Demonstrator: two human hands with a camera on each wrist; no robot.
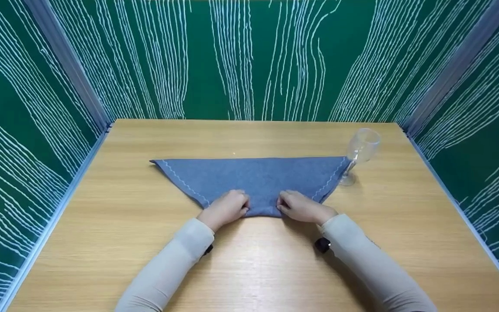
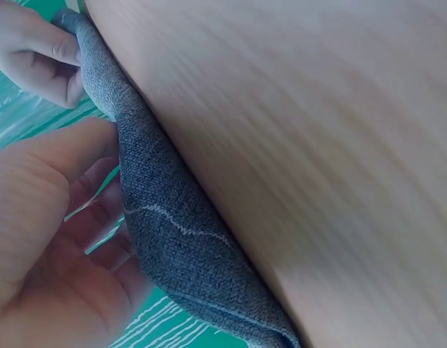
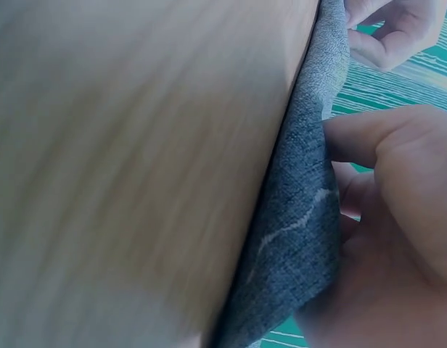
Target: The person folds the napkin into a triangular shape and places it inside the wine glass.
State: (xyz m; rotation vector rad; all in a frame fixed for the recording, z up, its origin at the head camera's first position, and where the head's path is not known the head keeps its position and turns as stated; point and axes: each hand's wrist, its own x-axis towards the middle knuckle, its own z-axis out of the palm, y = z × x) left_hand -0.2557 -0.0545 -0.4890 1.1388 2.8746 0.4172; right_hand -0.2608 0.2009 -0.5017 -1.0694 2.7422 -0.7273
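You can read no text, label, brand, number or sign in any of the three views. The white wavy lines (image 1: 238,56) on the green walls (image 1: 261,56) around you form no letters or figures, and the pale wavy line (image 1: 182,182) along the slanting edges of your blue-grey cloth (image 1: 249,177) spells nothing in the head view or in either wrist view. On the small black device (image 1: 322,245) at your right wrist, any lettering is too small for you to make out.
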